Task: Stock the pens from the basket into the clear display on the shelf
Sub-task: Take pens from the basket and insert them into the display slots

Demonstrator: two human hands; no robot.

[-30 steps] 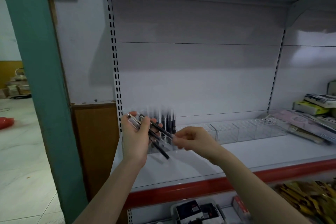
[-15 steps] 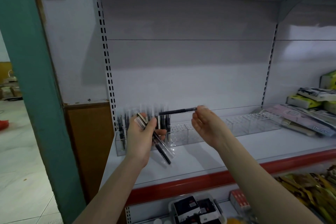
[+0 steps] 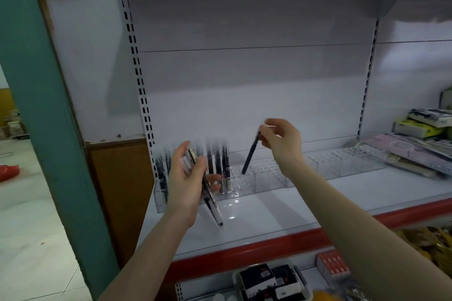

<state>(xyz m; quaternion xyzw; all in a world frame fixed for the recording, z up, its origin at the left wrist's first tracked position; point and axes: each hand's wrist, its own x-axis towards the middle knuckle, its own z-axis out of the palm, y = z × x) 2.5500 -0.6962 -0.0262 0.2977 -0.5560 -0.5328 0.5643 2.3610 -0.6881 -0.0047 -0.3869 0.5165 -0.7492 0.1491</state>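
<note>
My left hand [image 3: 188,178] grips a bundle of pens [image 3: 210,198], their tips slanting down to the right in front of the clear display [image 3: 269,178]. That long display of small holes runs along the back of the white shelf [image 3: 318,203]. Several dark pens [image 3: 217,166] stand upright in its left end. My right hand [image 3: 281,139] pinches one dark pen [image 3: 250,154] by its top. This pen hangs tilted, its lower tip just over empty holes right of the standing pens. No basket is clearly visible.
Stacked packets and boxes [image 3: 415,144] lie at the right end of the shelf. A red strip [image 3: 269,244] edges the shelf front. Below sits a tray of dark boxes [image 3: 266,281]. A green pillar [image 3: 49,129] stands at the left.
My right hand has turned the single pen from lying level to hanging nearly upright, tip lowered toward the display holes. My left hand keeps its bundle almost still.
</note>
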